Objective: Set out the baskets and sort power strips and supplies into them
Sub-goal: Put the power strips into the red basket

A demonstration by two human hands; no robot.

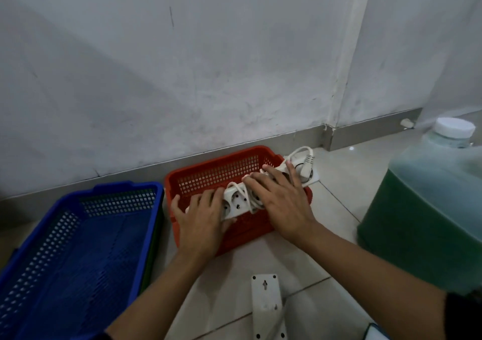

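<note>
Two baskets (78,235) (221,172) side by side against wall (182,65); power strip (240,201) across right one, seemingly on its rim; jug (427,209) far right.

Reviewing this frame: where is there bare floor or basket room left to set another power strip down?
The blue mesh basket looks bare inside. Bare tile lies between the red mesh basket and the green liquid jug, and in front of the red basket beside the face-down white power strip. The red basket is crowded: both hands hold a cord-wrapped white power strip there.
</note>
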